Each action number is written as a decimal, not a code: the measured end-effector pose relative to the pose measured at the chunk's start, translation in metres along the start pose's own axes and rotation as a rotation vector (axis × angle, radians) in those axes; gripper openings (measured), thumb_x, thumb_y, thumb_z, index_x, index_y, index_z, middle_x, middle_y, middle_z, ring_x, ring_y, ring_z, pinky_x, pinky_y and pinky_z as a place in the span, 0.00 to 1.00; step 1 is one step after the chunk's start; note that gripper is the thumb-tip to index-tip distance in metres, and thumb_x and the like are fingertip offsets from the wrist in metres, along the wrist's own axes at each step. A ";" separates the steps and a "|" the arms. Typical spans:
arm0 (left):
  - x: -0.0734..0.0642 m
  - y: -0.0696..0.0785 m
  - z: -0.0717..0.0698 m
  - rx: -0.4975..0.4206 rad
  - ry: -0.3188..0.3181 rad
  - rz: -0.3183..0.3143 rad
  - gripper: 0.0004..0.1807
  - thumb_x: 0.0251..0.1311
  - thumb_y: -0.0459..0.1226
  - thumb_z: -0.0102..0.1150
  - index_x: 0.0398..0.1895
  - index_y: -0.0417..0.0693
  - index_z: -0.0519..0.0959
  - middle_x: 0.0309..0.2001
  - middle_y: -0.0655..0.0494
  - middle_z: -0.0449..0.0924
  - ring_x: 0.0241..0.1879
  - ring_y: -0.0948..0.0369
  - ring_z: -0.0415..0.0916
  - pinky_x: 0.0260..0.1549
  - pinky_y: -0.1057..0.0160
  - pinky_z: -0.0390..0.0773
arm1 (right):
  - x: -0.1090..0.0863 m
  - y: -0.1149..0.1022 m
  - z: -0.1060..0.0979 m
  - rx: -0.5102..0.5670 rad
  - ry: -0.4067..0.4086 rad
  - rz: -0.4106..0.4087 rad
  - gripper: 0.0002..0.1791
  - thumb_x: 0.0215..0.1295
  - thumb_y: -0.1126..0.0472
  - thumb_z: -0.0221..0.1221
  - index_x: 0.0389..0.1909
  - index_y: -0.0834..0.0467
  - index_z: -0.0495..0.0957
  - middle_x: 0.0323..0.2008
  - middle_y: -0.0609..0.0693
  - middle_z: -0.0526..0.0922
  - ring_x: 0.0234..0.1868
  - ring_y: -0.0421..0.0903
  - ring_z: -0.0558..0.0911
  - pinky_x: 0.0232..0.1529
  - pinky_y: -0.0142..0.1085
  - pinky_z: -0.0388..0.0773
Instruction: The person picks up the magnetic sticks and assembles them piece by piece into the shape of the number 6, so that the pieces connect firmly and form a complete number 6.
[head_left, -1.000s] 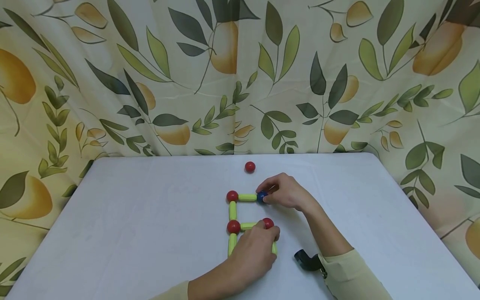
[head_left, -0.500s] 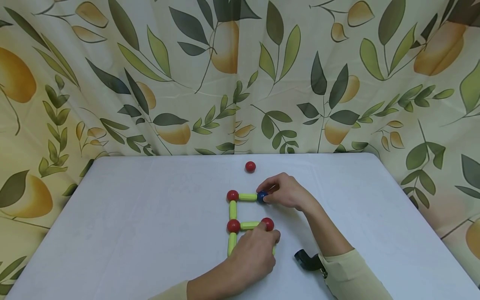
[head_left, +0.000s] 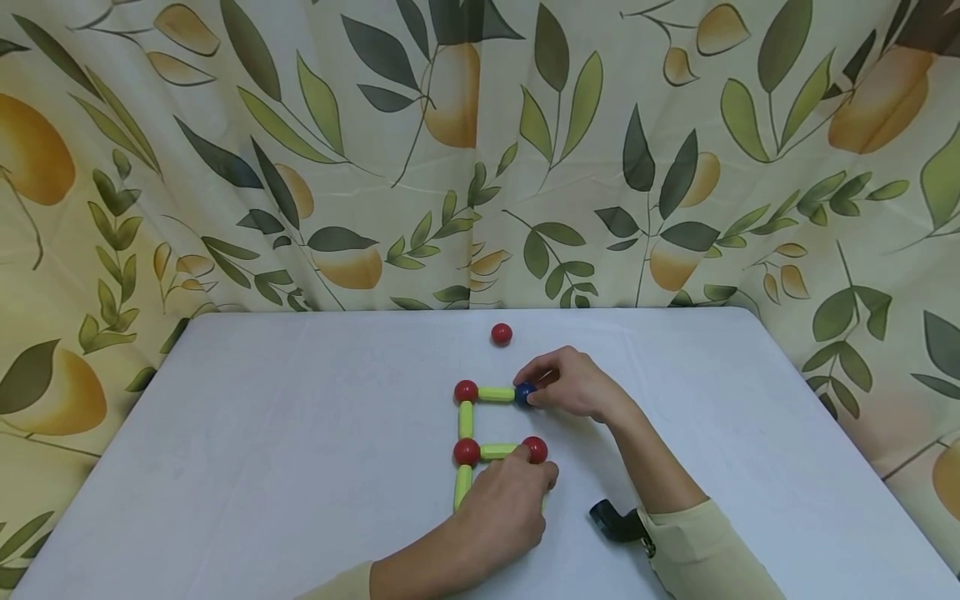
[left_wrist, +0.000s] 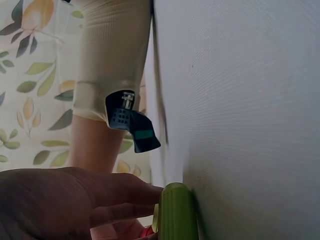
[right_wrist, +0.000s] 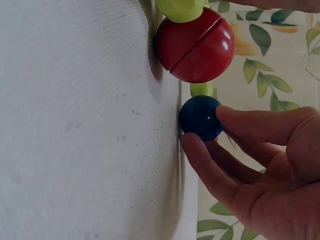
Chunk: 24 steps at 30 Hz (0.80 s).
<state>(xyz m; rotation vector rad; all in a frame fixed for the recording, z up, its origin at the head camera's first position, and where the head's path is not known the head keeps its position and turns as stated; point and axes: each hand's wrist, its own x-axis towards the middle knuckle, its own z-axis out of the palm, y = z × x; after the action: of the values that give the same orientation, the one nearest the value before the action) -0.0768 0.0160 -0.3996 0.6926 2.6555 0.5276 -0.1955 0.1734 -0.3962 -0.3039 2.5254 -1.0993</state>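
Yellow-green rods and balls form an open ladder-like figure on the white table. My right hand pinches a blue ball between thumb and fingers, at the right end of the top rod. A red ball joins that rod to the left side, with another red ball below it. My left hand holds an upright-running rod at the lower right, its index finger touching a red ball above. The hand covers most of this rod and the lower part of the figure.
A loose red ball lies near the table's back edge, beyond the figure. A black angled device sticks out from the right sleeve over the white table. Leaf-and-fruit curtains hang behind.
The rod in my left hand has swung slightly left at its near end, and the left hand has shifted a little left with it. My right hand stays on the blue ball.
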 end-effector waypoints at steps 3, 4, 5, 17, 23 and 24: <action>0.001 -0.001 0.001 0.000 -0.003 0.001 0.16 0.56 0.35 0.76 0.47 0.55 0.86 0.41 0.53 0.80 0.33 0.62 0.76 0.32 0.67 0.84 | 0.000 0.000 0.000 -0.004 0.002 -0.005 0.13 0.63 0.67 0.70 0.49 0.58 0.89 0.46 0.54 0.88 0.45 0.50 0.81 0.44 0.37 0.81; 0.001 -0.001 0.001 -0.002 -0.003 0.005 0.16 0.56 0.35 0.76 0.47 0.55 0.86 0.41 0.53 0.80 0.34 0.62 0.76 0.31 0.67 0.84 | 0.000 0.000 0.000 -0.006 0.003 -0.006 0.13 0.63 0.67 0.69 0.49 0.58 0.89 0.46 0.54 0.88 0.45 0.50 0.82 0.44 0.37 0.81; 0.001 -0.002 0.001 -0.004 -0.003 0.010 0.15 0.57 0.34 0.75 0.47 0.55 0.87 0.41 0.53 0.81 0.34 0.62 0.77 0.31 0.68 0.84 | 0.000 0.001 0.000 -0.008 0.004 -0.007 0.13 0.63 0.67 0.69 0.49 0.58 0.89 0.46 0.54 0.89 0.45 0.50 0.82 0.44 0.36 0.81; -0.003 -0.017 -0.032 -0.201 -0.040 0.017 0.18 0.54 0.35 0.77 0.49 0.53 0.87 0.34 0.60 0.82 0.34 0.64 0.72 0.29 0.70 0.76 | 0.000 0.000 0.000 -0.010 0.007 -0.005 0.12 0.63 0.68 0.68 0.47 0.56 0.90 0.46 0.52 0.89 0.45 0.50 0.82 0.43 0.36 0.80; 0.009 -0.053 -0.053 -0.352 0.063 0.028 0.11 0.61 0.33 0.71 0.46 0.50 0.86 0.26 0.60 0.79 0.24 0.62 0.75 0.23 0.67 0.77 | 0.000 0.001 0.000 -0.015 -0.003 -0.031 0.13 0.64 0.68 0.68 0.48 0.58 0.89 0.46 0.54 0.89 0.44 0.49 0.83 0.43 0.37 0.81; 0.012 -0.061 -0.056 -0.372 0.089 0.021 0.10 0.62 0.32 0.70 0.46 0.49 0.86 0.27 0.59 0.79 0.25 0.61 0.75 0.24 0.67 0.78 | 0.000 0.001 0.000 -0.015 -0.003 -0.032 0.13 0.64 0.68 0.68 0.48 0.58 0.89 0.46 0.54 0.89 0.44 0.49 0.83 0.43 0.37 0.81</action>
<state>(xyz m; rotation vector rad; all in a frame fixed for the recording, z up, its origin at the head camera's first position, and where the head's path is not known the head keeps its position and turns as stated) -0.1341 -0.0418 -0.3804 0.5948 2.5259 1.0453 -0.1958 0.1744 -0.3970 -0.3508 2.5353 -1.0916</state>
